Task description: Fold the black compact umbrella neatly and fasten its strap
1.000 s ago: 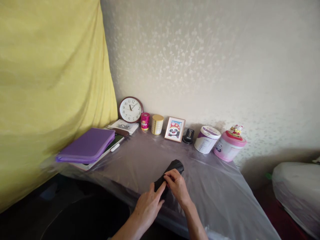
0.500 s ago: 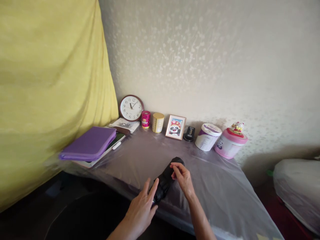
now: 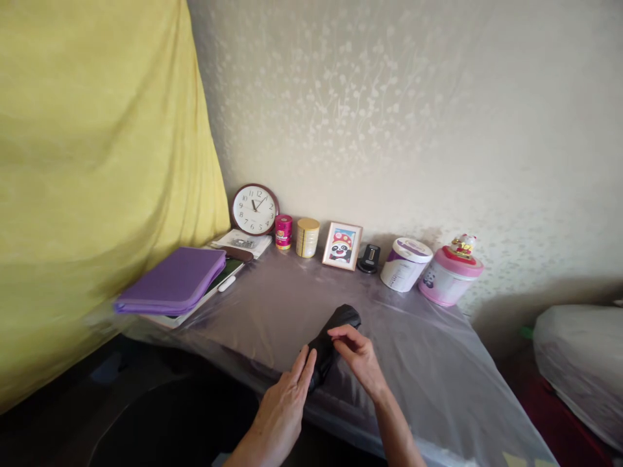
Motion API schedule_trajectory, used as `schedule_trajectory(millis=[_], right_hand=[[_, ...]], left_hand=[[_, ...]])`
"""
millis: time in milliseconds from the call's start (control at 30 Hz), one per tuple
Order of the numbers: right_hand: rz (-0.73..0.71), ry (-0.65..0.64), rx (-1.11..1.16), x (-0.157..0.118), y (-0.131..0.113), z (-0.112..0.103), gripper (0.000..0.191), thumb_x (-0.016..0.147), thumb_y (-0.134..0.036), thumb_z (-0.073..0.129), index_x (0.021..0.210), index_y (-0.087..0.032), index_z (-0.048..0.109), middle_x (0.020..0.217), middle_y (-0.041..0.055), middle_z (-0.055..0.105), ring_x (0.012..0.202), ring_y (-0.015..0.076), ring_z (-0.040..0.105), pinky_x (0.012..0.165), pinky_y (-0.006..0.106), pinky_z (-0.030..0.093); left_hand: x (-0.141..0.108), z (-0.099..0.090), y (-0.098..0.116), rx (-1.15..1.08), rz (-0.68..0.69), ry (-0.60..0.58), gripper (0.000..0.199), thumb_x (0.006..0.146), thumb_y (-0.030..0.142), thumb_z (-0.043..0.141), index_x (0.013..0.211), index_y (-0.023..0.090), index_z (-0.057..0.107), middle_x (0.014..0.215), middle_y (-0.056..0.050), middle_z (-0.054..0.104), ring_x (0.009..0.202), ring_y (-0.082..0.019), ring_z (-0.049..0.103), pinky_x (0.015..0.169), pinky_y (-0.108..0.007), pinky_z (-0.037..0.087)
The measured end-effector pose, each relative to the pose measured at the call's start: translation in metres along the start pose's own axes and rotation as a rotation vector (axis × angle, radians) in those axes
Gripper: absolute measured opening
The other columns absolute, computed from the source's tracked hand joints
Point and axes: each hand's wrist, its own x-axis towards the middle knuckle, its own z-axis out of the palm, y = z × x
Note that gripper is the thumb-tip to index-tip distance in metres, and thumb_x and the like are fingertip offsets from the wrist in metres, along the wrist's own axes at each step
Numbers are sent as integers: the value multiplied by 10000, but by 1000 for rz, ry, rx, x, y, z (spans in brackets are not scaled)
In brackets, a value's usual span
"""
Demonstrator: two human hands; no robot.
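Observation:
A black folded umbrella [image 3: 343,318] lies slantwise near the front edge of the table, its far end pointing up and to the right. My left hand [image 3: 285,408] holds its near part, with the fingers straight and close together along the left side; the thumb is hidden. Over the middle of the umbrella, my right hand [image 3: 357,353] has thumb and forefinger pinched together. Whatever lies between those fingertips is too small to make out. The umbrella's near end is mostly covered by my left hand.
Plastic film covers the table [image 3: 418,363]. Along the wall stand a clock [image 3: 256,209], a pink tin [image 3: 283,232], a yellow-lidded can [image 3: 307,238], a picture frame [image 3: 342,246], a black device [image 3: 370,259] and two tubs [image 3: 405,264]. A purple folder [image 3: 172,279] lies left.
My left hand has slid up along the umbrella and its spread fingers have come together. My right hand has shifted slightly down, still pinched. The umbrella stays in about the same place.

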Motion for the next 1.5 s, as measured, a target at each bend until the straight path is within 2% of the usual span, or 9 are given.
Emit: schedule_trajectory(millis=[133, 367, 600, 733, 900, 1067, 1233, 1400, 1500], right_hand=[[183, -9, 71, -23, 2, -34, 207, 705, -299, 617, 884, -222, 689, 757, 5, 626, 665, 148, 534, 620, 259, 423], [219, 255, -71, -43, 45, -80, 343, 709, -450, 599, 921, -193, 681, 771, 47, 652, 592, 151, 532, 591, 284, 464], [289, 244, -212, -54, 65, -87, 386, 755, -478, 518, 958, -180, 657, 795, 51, 665, 638, 161, 585, 644, 270, 485], [282, 239, -194, -55, 62, -86, 399, 761, -485, 495, 953, -171, 649, 794, 52, 660, 634, 157, 585, 633, 257, 485], [257, 243, -219, -55, 65, -87, 383, 769, -468, 483, 949, -174, 648, 752, 50, 663, 628, 156, 595, 628, 244, 485], [228, 227, -262, -55, 63, -86, 374, 774, -451, 446, 922, -177, 653, 753, 52, 671, 624, 163, 610, 624, 248, 487], [184, 228, -265, -55, 65, -86, 352, 766, -406, 427, 912, -177, 650, 795, 64, 682, 627, 171, 620, 635, 269, 491], [140, 221, -279, -56, 72, -87, 338, 776, -356, 394, 922, -178, 642, 788, 64, 679, 638, 176, 618, 645, 277, 483], [124, 226, -280, -57, 76, -87, 341, 776, -338, 378, 911, -176, 645, 791, 64, 679, 634, 180, 617, 642, 286, 478]], left_hand=[[0, 1, -2, -20, -1, -7, 777, 734, -23, 273, 1409, 236, -13, 1485, -55, 93, 1226, -173, 407, 932, -241, 398], [1, 14, -6, 1, 19, 39, 783, 743, 1, 291, 1405, 248, -45, 1486, -48, 99, 1236, -181, 393, 935, -270, 406], [1, 15, -6, -40, -1, 47, 732, 743, 14, 295, 1410, 219, 73, 1479, -65, 143, 1222, -178, 412, 939, -268, 404], [6, 2, -10, -316, -9, 91, 674, 740, 97, 390, 1379, 217, 213, 1425, -91, 285, 1178, -196, 458, 960, -302, 388], [12, -7, -29, -781, -352, -111, 626, 818, 317, 381, 1385, 231, 133, 1132, -132, 554, 652, -165, 634, 537, -305, 509], [3, -10, -36, -300, -170, 232, 620, 833, 218, 364, 1399, 268, 117, 1458, -85, 184, 1204, -219, 423, 867, -292, 443], [3, -6, -27, 90, -131, 102, 875, 676, -61, 320, 1385, 382, 62, 1494, -30, -51, 1172, -217, 456, 784, -253, 445], [18, -17, -34, -112, -154, 93, 871, 636, -38, 389, 1394, 311, 139, 1419, -103, 278, 1005, -172, 568, 776, -233, 423], [18, -37, -32, -574, -235, 28, 745, 681, 136, 476, 1370, 234, 210, 963, -58, 611, 628, -119, 589, 568, -223, 442]])
